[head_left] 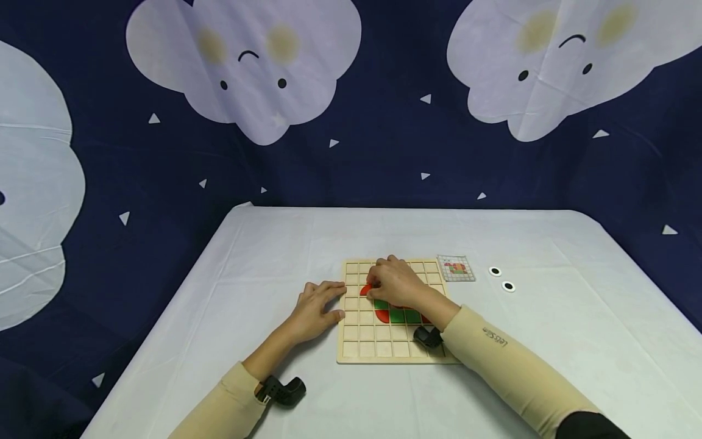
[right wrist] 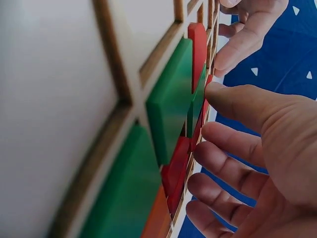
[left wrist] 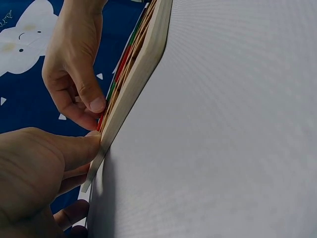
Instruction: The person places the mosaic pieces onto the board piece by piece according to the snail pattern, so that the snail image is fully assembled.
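A wooden grid board lies on the table with red and green pieces in its middle cells. My left hand rests at the board's left edge, fingers and thumb fairly straight against the rim. Over the board, my right hand pinches a rounded red piece between thumb and index finger near the left columns. Green squares and another rounded red piece sit below that hand. In the right wrist view, a green square and an orange piece show close up. The right forearm hides part of the board.
A small pattern card with a coloured picture lies at the board's upper right corner. Farther right are two round white pieces with black centres, one nearer and one behind. A dark cloud-print cloth hangs behind the white table.
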The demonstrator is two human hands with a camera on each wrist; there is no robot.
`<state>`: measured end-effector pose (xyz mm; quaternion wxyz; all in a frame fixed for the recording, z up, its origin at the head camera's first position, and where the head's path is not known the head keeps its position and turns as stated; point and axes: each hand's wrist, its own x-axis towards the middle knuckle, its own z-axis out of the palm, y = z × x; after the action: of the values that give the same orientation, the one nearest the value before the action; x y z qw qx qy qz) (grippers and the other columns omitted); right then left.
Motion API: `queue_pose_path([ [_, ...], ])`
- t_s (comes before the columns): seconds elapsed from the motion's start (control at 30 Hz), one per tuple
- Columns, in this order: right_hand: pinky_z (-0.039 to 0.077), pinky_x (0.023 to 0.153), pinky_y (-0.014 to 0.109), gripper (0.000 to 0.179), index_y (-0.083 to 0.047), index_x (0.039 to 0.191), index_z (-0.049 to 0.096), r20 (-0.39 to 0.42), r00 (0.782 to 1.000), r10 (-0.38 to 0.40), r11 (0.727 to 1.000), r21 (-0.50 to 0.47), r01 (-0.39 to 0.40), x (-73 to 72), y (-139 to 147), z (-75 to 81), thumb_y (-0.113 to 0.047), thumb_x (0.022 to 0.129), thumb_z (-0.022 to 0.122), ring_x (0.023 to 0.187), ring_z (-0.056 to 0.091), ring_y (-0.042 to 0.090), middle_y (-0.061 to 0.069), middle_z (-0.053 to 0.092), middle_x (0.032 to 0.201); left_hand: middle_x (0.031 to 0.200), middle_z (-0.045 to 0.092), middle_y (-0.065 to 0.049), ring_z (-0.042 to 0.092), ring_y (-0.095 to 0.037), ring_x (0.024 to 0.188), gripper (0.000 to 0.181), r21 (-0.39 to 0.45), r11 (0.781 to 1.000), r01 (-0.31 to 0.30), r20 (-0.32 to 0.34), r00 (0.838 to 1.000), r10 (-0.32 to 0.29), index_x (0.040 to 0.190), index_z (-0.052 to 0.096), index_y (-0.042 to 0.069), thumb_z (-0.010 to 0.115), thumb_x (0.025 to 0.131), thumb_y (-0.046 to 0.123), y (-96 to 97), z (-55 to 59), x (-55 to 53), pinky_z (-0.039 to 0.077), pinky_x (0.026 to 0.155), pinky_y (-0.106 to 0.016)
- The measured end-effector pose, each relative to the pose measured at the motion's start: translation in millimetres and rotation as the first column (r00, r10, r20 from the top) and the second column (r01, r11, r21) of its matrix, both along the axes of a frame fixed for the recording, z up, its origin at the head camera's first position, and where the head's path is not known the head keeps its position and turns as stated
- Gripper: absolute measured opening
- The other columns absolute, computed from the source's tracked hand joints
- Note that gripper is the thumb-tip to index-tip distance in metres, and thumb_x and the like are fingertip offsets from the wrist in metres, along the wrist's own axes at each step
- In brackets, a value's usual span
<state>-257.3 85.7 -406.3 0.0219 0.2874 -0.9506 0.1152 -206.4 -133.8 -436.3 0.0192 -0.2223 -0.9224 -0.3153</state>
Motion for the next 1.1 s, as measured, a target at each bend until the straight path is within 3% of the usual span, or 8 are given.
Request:
queue_pose_path([
  [0.37, 0.041, 0.076, 0.038, 0.026, -0.012, 0.102, 0.072, -0.011, 0.999, -0.033, 0.994, -0.100, 0.032, 6.1, 25, 18.7, -0.028, 0.081, 0.072, 0.084, 0.050, 0.020, 0.002, 0.065, 0.095, 0.138, 0.053, 0.000, 0.039, -0.018, 0.099, 0.048, 0.017, 1.000, -0.005, 0.006, 1.000, 0.005, 0.129, 0.058, 0.010, 0.069, 0.084, 0.021, 1.4, -1.0, 0.3, 0.028, 0.085, -0.036],
  [0.6, 0.040, 0.084, 0.043, 0.032, -0.008, 0.106, 0.070, -0.006, 0.990, -0.139, 0.981, -0.137, 0.137, 5.4, 70, 28.6, -0.028, 0.081, 0.073, 0.092, 0.052, 0.025, 0.006, 0.064, 0.097, 0.139, 0.052, -0.001, 0.039, -0.017, 0.099, 0.048, 0.017, 1.000, -0.007, 0.017, 1.000, 0.007, 0.130, 0.057, 0.010, 0.068, 0.084, 0.021, 1.5, 0.4, 1.0, 0.028, 0.086, -0.037],
  [0.9, 0.036, 0.072, 0.037, 0.031, -0.004, 0.107, 0.069, 0.001, 0.963, -0.269, 0.944, -0.197, 0.264, 9.0, 141, 28.0, -0.024, 0.083, 0.069, 0.088, 0.050, 0.028, 0.014, 0.062, 0.097, 0.138, 0.052, 0.000, 0.039, -0.018, 0.099, 0.048, 0.009, 1.000, -0.010, 0.011, 1.000, 0.010, 0.129, 0.058, 0.010, 0.069, 0.084, 0.021, 0.7, 0.8, 0.8, 0.028, 0.085, -0.036],
  [1.1, 0.037, 0.071, 0.037, 0.033, -0.003, 0.109, 0.067, 0.021, 0.939, -0.343, 0.924, -0.174, 0.342, 14.5, 178, 23.8, -0.022, 0.083, 0.068, 0.089, 0.051, 0.029, 0.017, 0.062, 0.100, 0.138, 0.053, 0.000, 0.040, -0.019, 0.100, 0.049, 0.010, 1.000, -0.009, 0.006, 1.000, 0.009, 0.129, 0.058, 0.010, 0.069, 0.083, 0.021, 0.5, 0.7, 1.0, 0.028, 0.085, -0.036],
])
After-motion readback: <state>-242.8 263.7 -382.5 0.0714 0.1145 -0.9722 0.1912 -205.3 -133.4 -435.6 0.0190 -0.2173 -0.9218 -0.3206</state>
